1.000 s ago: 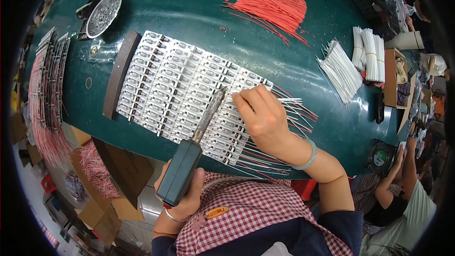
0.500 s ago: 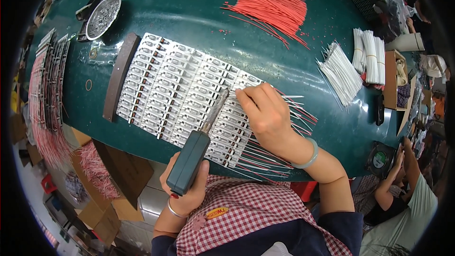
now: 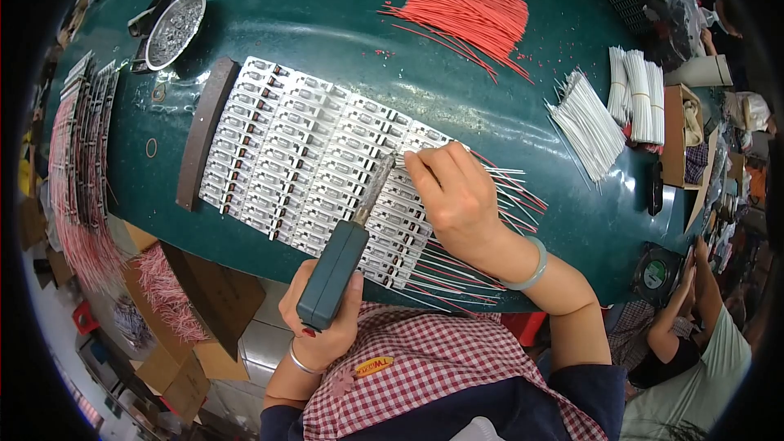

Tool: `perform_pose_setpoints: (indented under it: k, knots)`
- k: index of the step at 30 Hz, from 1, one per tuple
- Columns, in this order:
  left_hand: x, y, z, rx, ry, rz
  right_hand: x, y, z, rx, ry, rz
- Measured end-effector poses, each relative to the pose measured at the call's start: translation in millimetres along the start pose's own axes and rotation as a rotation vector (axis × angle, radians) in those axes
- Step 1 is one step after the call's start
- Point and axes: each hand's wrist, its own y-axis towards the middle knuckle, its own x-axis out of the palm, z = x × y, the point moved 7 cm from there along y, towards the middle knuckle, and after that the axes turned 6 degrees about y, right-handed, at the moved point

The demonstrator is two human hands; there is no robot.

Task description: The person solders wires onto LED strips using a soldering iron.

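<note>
My left hand (image 3: 320,310) is wrapped round the dark green handle of a soldering iron (image 3: 333,273). The iron's long, crusted metal shaft points up and to the right over a panel of small circuit boards (image 3: 306,155), its tip among the parts near the right-hand column. Close to that tip, the thumb and forefinger of my right hand (image 3: 453,196) are pinched together on a thin wire, mostly hidden by the fingers. Red and white wires (image 3: 453,273) run out from the panel's right edge, some passing beneath my right hand and wrist.
A dark bar (image 3: 208,135) lies along the panel's left edge. Farther off are a metal bowl (image 3: 175,31), red wires (image 3: 469,12) and white wires (image 3: 586,126). Wired panels (image 3: 82,147) hang at the left table edge. A black round-faced device (image 3: 656,272) and another person's arms (image 3: 682,298) are at right.
The iron's handle has shifted slightly right and up with my left hand. My right hand has barely moved; a red wire now shows beyond its knuckles.
</note>
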Motion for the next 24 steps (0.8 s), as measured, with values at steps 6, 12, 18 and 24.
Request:
perform_pose_setpoints:
  k: [6,12,18,24]
  knots:
    - [-7.7,-6.1,-2.3,0.014,-0.022,0.028,-0.8,1.2,-1.3,-0.006,-0.014,-0.001]
    - [-10.0,-0.9,3.4,0.012,-0.037,0.017,-1.1,1.2,-0.5,0.002,-0.008,-0.003]
    - [-5.4,6.3,4.5,-0.003,-0.052,0.028,-7.0,2.2,6.9,-0.001,-0.001,0.023]
    - [-1.6,12.2,7.2,0.041,-0.002,0.034,-3.8,3.5,12.4,-0.003,-0.002,0.031]
